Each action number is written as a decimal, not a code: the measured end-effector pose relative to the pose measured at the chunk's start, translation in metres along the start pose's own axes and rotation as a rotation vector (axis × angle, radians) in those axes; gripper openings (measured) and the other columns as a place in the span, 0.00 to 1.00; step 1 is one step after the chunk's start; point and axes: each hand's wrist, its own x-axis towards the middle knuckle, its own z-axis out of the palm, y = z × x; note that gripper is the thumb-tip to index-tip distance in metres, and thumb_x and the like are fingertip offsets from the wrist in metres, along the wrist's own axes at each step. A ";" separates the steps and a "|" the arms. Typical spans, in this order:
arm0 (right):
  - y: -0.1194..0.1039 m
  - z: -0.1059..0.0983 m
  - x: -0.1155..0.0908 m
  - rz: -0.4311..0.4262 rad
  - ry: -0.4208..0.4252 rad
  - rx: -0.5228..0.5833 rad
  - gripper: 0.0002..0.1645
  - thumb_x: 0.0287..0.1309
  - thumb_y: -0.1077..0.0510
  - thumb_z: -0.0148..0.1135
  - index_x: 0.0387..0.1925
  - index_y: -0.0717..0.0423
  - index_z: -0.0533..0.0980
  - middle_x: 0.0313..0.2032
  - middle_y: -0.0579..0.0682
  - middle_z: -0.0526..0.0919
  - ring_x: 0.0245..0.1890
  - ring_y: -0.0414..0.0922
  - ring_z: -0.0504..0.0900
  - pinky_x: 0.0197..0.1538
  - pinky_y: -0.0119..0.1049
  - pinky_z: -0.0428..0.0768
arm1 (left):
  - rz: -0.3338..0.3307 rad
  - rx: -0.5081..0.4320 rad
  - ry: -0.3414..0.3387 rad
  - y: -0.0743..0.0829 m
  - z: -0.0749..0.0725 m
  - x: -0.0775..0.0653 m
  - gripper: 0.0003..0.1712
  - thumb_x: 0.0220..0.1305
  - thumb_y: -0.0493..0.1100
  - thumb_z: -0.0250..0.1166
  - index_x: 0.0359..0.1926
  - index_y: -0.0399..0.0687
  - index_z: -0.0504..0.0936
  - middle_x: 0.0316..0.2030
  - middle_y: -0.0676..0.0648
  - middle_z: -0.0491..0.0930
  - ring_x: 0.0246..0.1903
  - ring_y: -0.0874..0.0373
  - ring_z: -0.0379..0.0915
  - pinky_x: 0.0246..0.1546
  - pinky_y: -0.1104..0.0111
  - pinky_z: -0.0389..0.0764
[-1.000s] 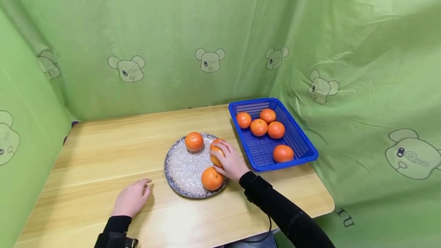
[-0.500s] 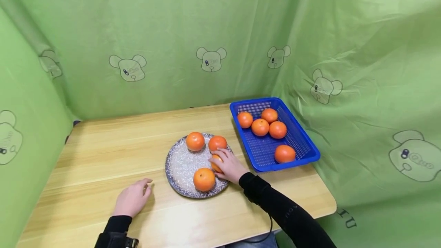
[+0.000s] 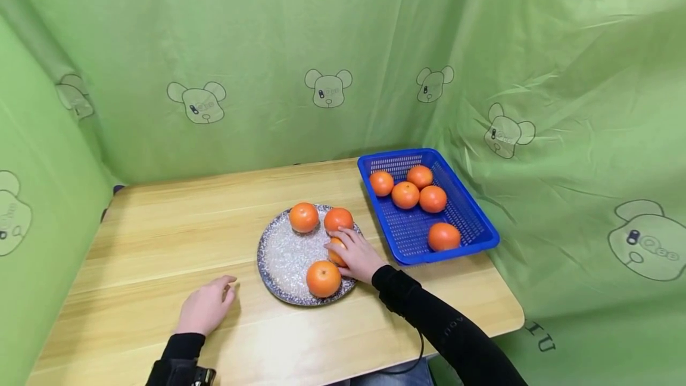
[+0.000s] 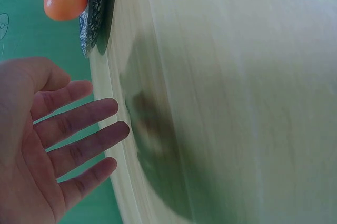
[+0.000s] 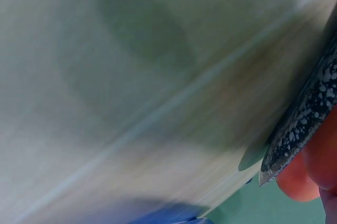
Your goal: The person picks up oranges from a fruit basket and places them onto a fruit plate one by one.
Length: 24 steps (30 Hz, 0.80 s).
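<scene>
A round speckled plate (image 3: 286, 261) stands on the table with several oranges on it. My right hand (image 3: 360, 257) grips an orange (image 3: 336, 251) at the plate's right side, its fingers over the top and partly hiding it. A front orange (image 3: 323, 279) sits close by the thumb. Behind the held one lies another orange (image 3: 338, 220), and a further orange (image 3: 303, 217) is at the back left. In the right wrist view only the plate rim (image 5: 300, 124) and parts of the fruit show. My left hand (image 3: 205, 305), relaxed and holding nothing, hovers left of the plate; its fingers (image 4: 84, 148) are spread.
A blue perforated basket (image 3: 396, 237) stands at the right of the wooden table (image 3: 177, 225). Inside it are several oranges, a lone orange (image 3: 443, 236) near the front. Green curtains (image 3: 257, 46) hang behind and at both sides. A thin cable hangs below the right sleeve.
My right hand has drawn slightly toward the plate's front with its orange, uncovering the orange behind. The front orange rolled left, then a little back right. My left hand stays still.
</scene>
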 end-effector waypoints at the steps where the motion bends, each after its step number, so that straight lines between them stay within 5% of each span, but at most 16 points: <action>1: 0.000 -0.001 -0.001 0.000 -0.008 -0.003 0.40 0.45 0.43 0.74 0.59 0.48 0.71 0.64 0.58 0.69 0.66 0.59 0.65 0.65 0.54 0.69 | 0.002 0.002 0.001 0.000 0.000 0.000 0.18 0.65 0.42 0.56 0.52 0.40 0.81 0.42 0.40 0.85 0.38 0.42 0.82 0.36 0.48 0.80; 6: -0.001 -0.014 -0.002 0.000 -0.062 0.000 0.46 0.44 0.41 0.74 0.64 0.48 0.68 0.67 0.59 0.66 0.68 0.60 0.62 0.66 0.56 0.67 | 0.005 0.003 -0.003 0.002 -0.002 0.002 0.17 0.65 0.41 0.56 0.52 0.40 0.81 0.42 0.40 0.85 0.38 0.42 0.82 0.36 0.49 0.80; 15: -0.007 -0.063 0.002 0.034 -0.282 0.018 0.55 0.43 0.41 0.74 0.71 0.48 0.60 0.70 0.62 0.59 0.72 0.59 0.56 0.71 0.55 0.60 | 0.016 0.002 -0.011 0.006 -0.002 0.004 0.17 0.65 0.41 0.57 0.52 0.41 0.81 0.43 0.39 0.85 0.39 0.43 0.82 0.37 0.50 0.81; 24: 0.016 -0.135 0.006 0.076 -0.203 0.078 0.54 0.42 0.42 0.76 0.70 0.51 0.62 0.70 0.63 0.60 0.71 0.60 0.59 0.71 0.56 0.58 | 0.023 0.002 -0.011 0.009 0.000 0.007 0.17 0.65 0.41 0.56 0.52 0.40 0.81 0.43 0.40 0.85 0.39 0.43 0.82 0.38 0.50 0.81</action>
